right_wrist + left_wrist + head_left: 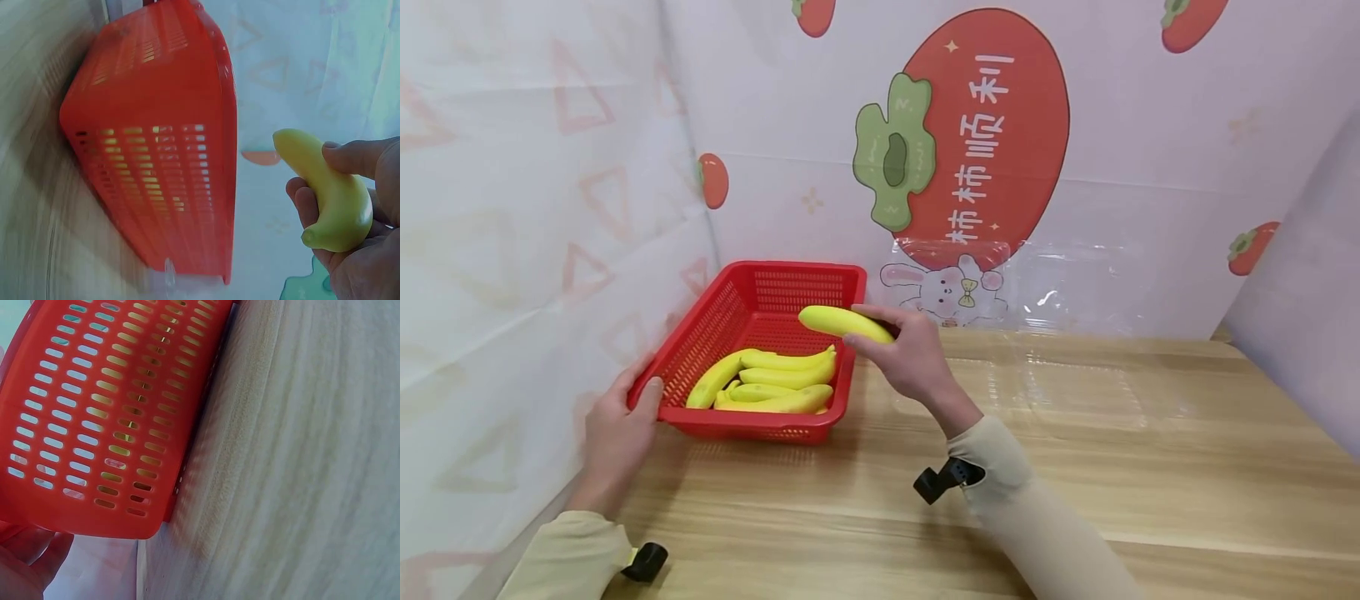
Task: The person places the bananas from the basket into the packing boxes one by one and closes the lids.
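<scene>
My right hand (913, 350) grips a yellow banana (842, 321) in the air, just over the right rim of a red plastic basket (752, 422). The right wrist view shows this banana (325, 187) between the thumb and curled fingers, beside the basket's slotted wall. My left hand (621, 429) holds the basket's near left corner, thumb on top of the rim. In the left wrist view its fingers (53, 556) reach under the rim, and the rest of that hand is mostly cut off. Several bananas (786, 375) lie heaped in the near part of the basket.
A transparent plastic tray with a raised lid (1078, 292) stands on the wooden table (1000, 517), right of the basket. A patterned white curtain (535, 250) runs close along the left side. Behind the table hangs a persimmon-print backdrop (775, 108).
</scene>
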The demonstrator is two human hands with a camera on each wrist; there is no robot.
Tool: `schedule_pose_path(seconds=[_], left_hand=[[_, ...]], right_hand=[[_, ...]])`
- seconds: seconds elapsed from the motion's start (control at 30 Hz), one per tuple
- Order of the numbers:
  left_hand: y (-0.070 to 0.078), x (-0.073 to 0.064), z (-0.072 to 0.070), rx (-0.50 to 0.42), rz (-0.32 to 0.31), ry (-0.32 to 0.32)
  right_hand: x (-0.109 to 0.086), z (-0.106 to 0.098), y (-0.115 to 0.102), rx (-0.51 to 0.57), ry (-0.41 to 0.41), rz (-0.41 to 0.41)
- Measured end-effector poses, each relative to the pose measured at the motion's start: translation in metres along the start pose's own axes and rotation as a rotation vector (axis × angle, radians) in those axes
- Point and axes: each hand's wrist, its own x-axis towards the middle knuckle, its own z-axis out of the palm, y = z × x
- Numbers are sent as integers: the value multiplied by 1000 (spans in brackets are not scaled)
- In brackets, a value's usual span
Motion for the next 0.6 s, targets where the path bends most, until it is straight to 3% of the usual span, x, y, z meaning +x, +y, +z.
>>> schedule_pose_path(seconds=[0.6], left_hand=[[-2,0,-2,-2,23,-2]], right_hand=[[-14,-45,20,-104,52,-16]])
